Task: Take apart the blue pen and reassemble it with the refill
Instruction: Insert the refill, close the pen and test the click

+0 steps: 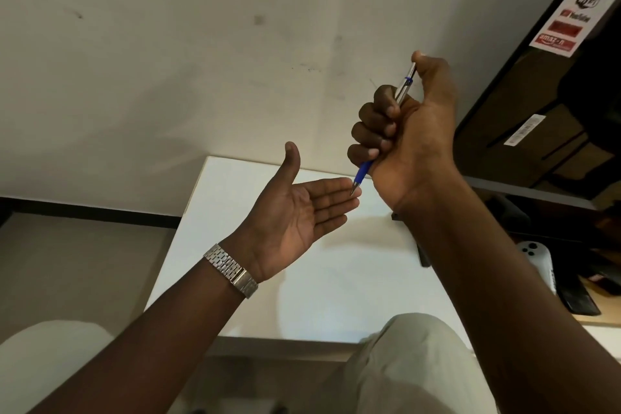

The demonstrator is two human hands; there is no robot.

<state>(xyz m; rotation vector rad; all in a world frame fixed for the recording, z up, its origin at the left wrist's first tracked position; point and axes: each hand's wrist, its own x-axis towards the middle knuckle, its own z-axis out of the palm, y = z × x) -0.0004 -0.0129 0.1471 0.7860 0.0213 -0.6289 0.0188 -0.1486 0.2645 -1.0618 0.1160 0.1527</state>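
The blue pen (363, 172) is held in a fist by my right hand (408, 131), with the thumb on its top button. Its clear upper barrel with a blue ring shows above the fingers, and its blue grip and metal tip stick out below. My left hand (295, 215) is open, palm up, fingers straight, a metal watch on the wrist. The pen's tip touches the fingertips of my left hand. The pen looks whole. Its middle is hidden inside the fist. Both hands are raised above the white table (336, 286).
A dark TV screen (544, 104) with stickers stands at the right. Below it lie a white game controller (537, 259) and dark items on a wooden surface. A small dark object (424, 255) lies on the table by my right forearm. A pale wall is behind.
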